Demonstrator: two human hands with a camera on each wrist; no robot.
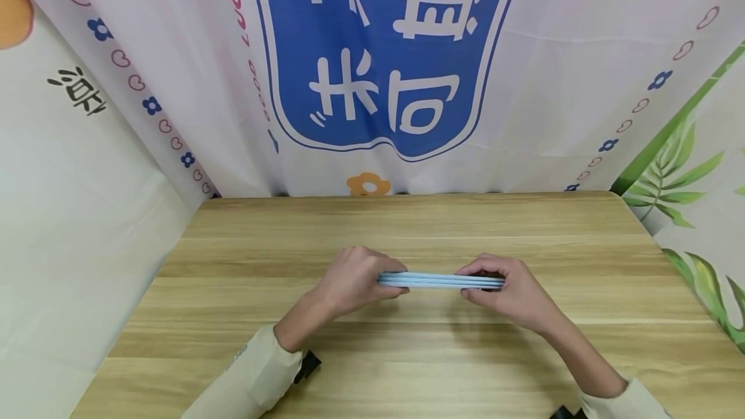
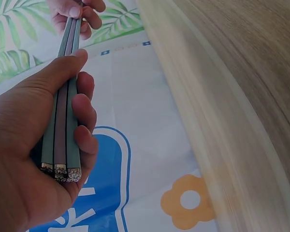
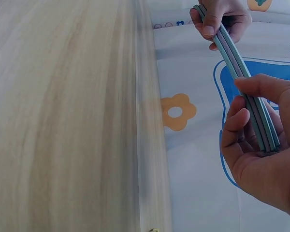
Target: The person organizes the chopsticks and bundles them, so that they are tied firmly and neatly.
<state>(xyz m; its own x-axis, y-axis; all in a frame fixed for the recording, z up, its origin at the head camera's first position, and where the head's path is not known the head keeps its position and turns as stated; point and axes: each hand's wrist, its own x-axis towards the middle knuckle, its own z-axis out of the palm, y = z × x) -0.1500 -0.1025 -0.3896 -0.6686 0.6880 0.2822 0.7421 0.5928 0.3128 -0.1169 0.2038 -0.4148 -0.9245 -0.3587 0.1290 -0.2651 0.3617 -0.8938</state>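
Both hands hold one bundle of slim, straight sticks (image 1: pixel 432 280), pale blue in the head view, with a greyish-purple one among them in the wrist views. The sticks lie side by side and level, raised over the table. My left hand (image 1: pixel 359 280) grips the left end between thumb and fingers; patterned, silvery stick ends (image 2: pixel 61 172) show by its palm. At the right end, my right hand (image 1: pixel 515 290) pinches the bundle, thumb on one side and curled fingers on the other. The stretch between the hands is uncovered.
Beneath the hands spreads a wood-grain table (image 1: pixel 244 238). A white cloth (image 1: pixel 535 115) with a blue printed sign hangs along its far edge. Pale sheeting (image 1: pixel 87 212) stands at the left, and a leaf-printed sheet (image 1: pixel 687 193) at the right.
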